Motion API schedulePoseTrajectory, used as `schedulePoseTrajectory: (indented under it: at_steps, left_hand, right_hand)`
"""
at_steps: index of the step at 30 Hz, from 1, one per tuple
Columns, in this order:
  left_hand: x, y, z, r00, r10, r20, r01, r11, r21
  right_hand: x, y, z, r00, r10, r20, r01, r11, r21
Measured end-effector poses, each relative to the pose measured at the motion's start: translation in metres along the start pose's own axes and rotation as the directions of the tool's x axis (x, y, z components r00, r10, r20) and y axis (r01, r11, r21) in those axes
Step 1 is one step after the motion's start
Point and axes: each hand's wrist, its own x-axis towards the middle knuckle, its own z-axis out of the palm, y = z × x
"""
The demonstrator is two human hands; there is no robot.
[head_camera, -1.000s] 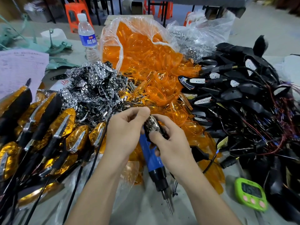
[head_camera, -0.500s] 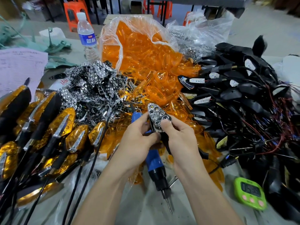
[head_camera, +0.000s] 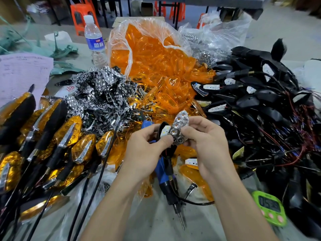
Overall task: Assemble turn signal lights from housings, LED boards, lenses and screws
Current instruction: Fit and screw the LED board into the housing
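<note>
Left hand (head_camera: 144,150) grips a black housing (head_camera: 162,124) with a white LED board (head_camera: 165,131) showing inside; right hand (head_camera: 206,145) pinches a chrome reflector (head_camera: 178,129) tilted against the housing's open face. Both are held above a blue electric screwdriver (head_camera: 164,176). Surrounding stock: bagged orange lenses (head_camera: 152,54) behind, wired housings (head_camera: 260,101) right, finished lights (head_camera: 52,136) left.

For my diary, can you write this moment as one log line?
left hand: holds black housing | right hand: pinches silver reflector against housing | blue screwdriver: lying under hands
</note>
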Motion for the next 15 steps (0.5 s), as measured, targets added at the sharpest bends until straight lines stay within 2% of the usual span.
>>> schedulePoseTrajectory:
  at_steps: [3,7,10,15]
  left_hand:
    - [-0.001,-0.002,0.003,1.000,-0.002,-0.026,0.002,1.000,-0.004]
    - [-0.002,0.002,0.010,0.998,-0.014,-0.060,0.013,1.000,-0.023]
    - [-0.003,0.002,0.010,0.997,-0.020,-0.068,0.020,1.000,-0.010]
    - [0.001,0.000,0.009,0.991,-0.109,-0.083,0.097,0.985,-0.144]
  right_hand:
    - [-0.004,0.006,-0.005,0.997,0.069,-0.027,-0.063,0.983,0.171]
    - [-0.010,0.009,-0.008,0.992,0.044,-0.114,-0.007,0.954,0.301]
    - [-0.011,0.009,-0.016,0.994,-0.008,-0.109,0.035,0.969,0.244]
    - [-0.013,0.004,-0.017,0.992,-0.067,0.104,0.061,0.996,0.060]
